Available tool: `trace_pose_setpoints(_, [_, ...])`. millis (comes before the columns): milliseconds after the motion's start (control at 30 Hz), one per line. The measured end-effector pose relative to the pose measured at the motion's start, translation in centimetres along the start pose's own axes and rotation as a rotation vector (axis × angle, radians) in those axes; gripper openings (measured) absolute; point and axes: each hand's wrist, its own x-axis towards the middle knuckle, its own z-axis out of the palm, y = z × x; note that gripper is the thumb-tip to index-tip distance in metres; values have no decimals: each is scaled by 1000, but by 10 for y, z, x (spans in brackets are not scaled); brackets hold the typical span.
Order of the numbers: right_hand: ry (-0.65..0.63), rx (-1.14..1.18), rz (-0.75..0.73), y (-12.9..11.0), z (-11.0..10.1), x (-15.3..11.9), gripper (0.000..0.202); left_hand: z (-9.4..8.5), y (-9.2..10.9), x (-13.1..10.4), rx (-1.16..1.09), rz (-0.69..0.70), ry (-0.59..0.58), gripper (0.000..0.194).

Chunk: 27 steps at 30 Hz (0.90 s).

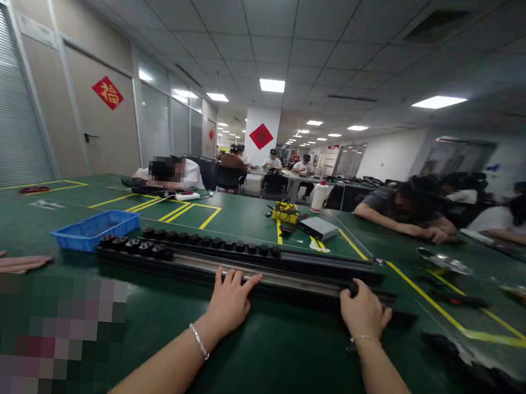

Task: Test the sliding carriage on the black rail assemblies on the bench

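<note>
Two long black rails lie side by side across the green table. The near rail [284, 279] holds several black round parts [138, 247] at its left end. More such parts [223, 243] stand in a row along the far rail [326, 264]. My left hand [231, 298] rests on the near rail's front edge around its middle, fingers spread and holding nothing. Near that rail's right end, my right hand [363, 311] has curled fingers around a small black piece [351, 287], mostly hidden by the fingers.
A blue tray [96, 230] sits beyond the rails' left end. Another person's hand [9, 262] lies at the left edge. Farther back are a yellow object [285, 211], a grey box [319, 228] and a white cup [319, 196]. Dark parts [480, 378] lie at right.
</note>
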Motion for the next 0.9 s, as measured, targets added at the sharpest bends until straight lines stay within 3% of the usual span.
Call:
trace_pose_setpoints(267, [19, 31, 68, 15, -6, 6, 42, -2, 0, 1, 13, -3, -6, 62])
trace_pose_setpoints(900, [-5, 50, 89, 13, -9, 6, 45, -1, -1, 1, 23, -3, 0, 62])
